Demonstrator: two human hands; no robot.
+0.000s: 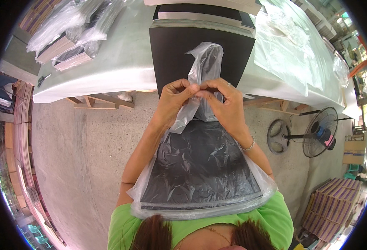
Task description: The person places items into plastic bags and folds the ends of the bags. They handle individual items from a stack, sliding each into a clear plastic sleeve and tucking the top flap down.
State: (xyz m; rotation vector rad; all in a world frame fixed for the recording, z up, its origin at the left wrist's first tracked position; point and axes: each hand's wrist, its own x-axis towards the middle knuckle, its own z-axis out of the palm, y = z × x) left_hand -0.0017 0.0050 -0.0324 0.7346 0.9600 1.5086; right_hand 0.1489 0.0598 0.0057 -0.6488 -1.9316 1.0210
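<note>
A clear plastic bag (206,206) wraps a stack of black sheets (200,162) that leans against my body. The bag's gathered neck sticks out past the stack's far end. My left hand (176,102) pinches that neck between thumb and fingers. Right beside it, my right hand (225,102) pinches the same gathered plastic, thumbs almost touching. The loose end of the bag rises beyond my fingers and folds over in front of a large black board (175,50) at the table's edge. Whether a tie is between my fingertips is too small to tell.
A white-covered table (129,75) spans the far side, holding plastic-wrapped stacks (62,52), scissors (44,79), more black sheets (200,12) and loose clear plastic (287,46). A standing fan (320,132) is at the right. Bundled striped stacks (333,206) sit at lower right.
</note>
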